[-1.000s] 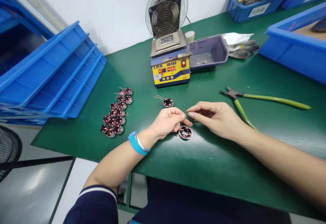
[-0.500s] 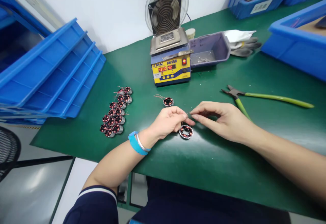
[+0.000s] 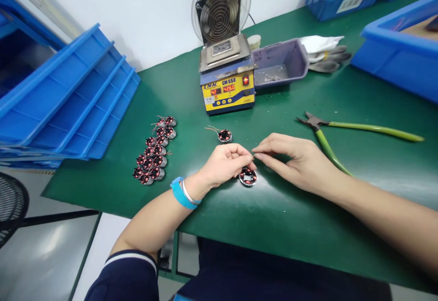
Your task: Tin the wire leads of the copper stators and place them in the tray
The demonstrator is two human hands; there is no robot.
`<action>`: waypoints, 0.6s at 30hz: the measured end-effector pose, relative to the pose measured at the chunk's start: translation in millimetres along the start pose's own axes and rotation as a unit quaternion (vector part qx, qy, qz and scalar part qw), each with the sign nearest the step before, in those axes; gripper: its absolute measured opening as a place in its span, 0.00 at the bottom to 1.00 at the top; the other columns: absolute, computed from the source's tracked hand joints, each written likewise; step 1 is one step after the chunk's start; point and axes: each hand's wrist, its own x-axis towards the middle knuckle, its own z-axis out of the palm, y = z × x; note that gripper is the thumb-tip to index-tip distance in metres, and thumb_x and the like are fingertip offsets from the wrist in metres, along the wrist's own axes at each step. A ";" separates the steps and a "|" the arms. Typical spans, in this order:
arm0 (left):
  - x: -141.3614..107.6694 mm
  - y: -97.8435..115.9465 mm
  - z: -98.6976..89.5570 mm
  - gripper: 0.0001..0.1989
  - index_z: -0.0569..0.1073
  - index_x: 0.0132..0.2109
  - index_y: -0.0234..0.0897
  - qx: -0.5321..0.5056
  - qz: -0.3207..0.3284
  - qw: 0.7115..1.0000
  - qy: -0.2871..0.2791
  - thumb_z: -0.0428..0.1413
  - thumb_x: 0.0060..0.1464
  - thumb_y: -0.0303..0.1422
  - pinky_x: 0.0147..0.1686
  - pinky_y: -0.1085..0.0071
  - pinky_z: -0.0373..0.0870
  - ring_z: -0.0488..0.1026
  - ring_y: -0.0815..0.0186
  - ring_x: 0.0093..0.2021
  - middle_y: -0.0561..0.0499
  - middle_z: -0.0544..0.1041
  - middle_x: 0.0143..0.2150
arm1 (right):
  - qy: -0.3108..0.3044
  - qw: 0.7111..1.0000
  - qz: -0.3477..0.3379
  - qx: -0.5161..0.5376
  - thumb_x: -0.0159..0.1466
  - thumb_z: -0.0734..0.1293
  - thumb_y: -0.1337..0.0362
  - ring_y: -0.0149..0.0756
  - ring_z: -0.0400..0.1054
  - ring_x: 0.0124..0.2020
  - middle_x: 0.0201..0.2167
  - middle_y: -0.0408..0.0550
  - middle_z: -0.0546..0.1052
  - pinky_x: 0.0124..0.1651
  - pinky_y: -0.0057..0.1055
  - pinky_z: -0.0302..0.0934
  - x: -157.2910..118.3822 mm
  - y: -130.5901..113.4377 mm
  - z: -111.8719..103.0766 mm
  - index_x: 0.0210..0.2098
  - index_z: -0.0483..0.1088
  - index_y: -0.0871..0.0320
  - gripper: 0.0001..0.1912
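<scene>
My left hand (image 3: pixel 230 161) is closed in a pinch just above a small ring-shaped motor stator (image 3: pixel 248 184) with copper windings and a metal rim. The stator's thin wires run up to the fingertips, though they are mostly hidden there. My right hand (image 3: pixel 290 157) pinches thumb to forefinger at the same spot, its tips nearly meeting the left ones, on what seems to be a fine wire end. Behind my left hand sits another stator (image 3: pixel 225 136), its wire leads pointing left. Green-handled cutting pliers (image 3: pixel 321 129) lie open beyond my right hand.
Several stators (image 3: pixel 153 150) stand in rows at left, near stacked blue bins (image 3: pixel 75 95). A yellow solder pot (image 3: pixel 227 95) reading 426.0 stands at the back, with a fan (image 3: pixel 221 15) behind it. Beside it are a grey-purple tray (image 3: pixel 297 61), gloves (image 3: pixel 328 59) and a blue bin (image 3: pixel 393 59).
My fingertips have come closer together, the right hand having shifted slightly left. The ring-shaped stator stays below my left hand. The view has shifted slightly.
</scene>
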 end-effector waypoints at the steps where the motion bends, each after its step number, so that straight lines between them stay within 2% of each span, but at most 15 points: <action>1: -0.1 0.0 0.3 0.10 0.68 0.29 0.30 0.006 0.002 1.000 0.004 0.60 0.48 0.33 0.16 0.80 0.53 0.57 0.80 0.14 0.49 0.75 0.23 | -0.005 1.000 0.009 0.005 0.64 0.63 0.63 0.32 0.69 0.27 0.27 0.48 0.75 0.31 0.29 0.63 -0.2 0.5 0.5 0.30 0.73 0.57 0.09; 5: 0.6 0.9 1.7 0.10 0.69 0.29 0.30 0.029 0.006 0.999 0.019 0.60 0.47 0.33 0.15 0.80 0.53 0.58 0.79 0.14 0.49 0.75 0.23 | -0.014 0.998 0.057 0.037 0.63 0.63 0.61 0.30 0.66 0.24 0.24 0.46 0.73 0.28 0.28 0.61 -1.3 1.8 3.0 0.27 0.71 0.57 0.10; 9: 2.1 1.7 2.2 0.09 0.69 0.28 0.30 0.035 0.015 0.998 0.040 0.59 0.46 0.31 0.14 0.81 0.52 0.58 0.79 0.14 0.50 0.74 0.21 | 0.041 0.994 0.099 0.028 0.62 0.63 0.63 0.30 0.66 0.24 0.25 0.46 0.74 0.27 0.28 0.62 -2.0 1.6 2.4 0.29 0.71 0.58 0.08; 11: 2.8 1.8 2.2 0.08 0.68 0.27 0.30 0.032 0.019 0.998 0.046 0.59 0.46 0.30 0.14 0.81 0.51 0.57 0.80 0.13 0.50 0.74 0.21 | 0.060 0.995 0.078 0.004 0.62 0.63 0.64 0.31 0.67 0.25 0.26 0.47 0.74 0.29 0.29 0.63 -2.7 1.0 2.1 0.31 0.72 0.58 0.07; 15: 3.8 1.6 2.1 0.07 0.68 0.27 0.30 0.025 0.016 0.999 0.046 0.58 0.46 0.29 0.14 0.81 0.52 0.57 0.80 0.13 0.50 0.74 0.21 | 0.044 0.999 0.013 -0.016 0.63 0.62 0.67 0.33 0.70 0.29 0.29 0.49 0.76 0.33 0.30 0.65 -5.8 -1.4 5.0 0.35 0.73 0.59 0.08; 18: 4.3 1.7 2.0 0.07 0.68 0.27 0.30 0.028 0.011 0.999 0.045 0.58 0.47 0.29 0.14 0.81 0.52 0.57 0.80 0.13 0.50 0.74 0.21 | 0.045 0.999 0.003 -0.019 0.64 0.61 0.68 0.33 0.71 0.30 0.31 0.49 0.76 0.33 0.30 0.65 -7.6 -3.7 7.6 0.35 0.73 0.58 0.08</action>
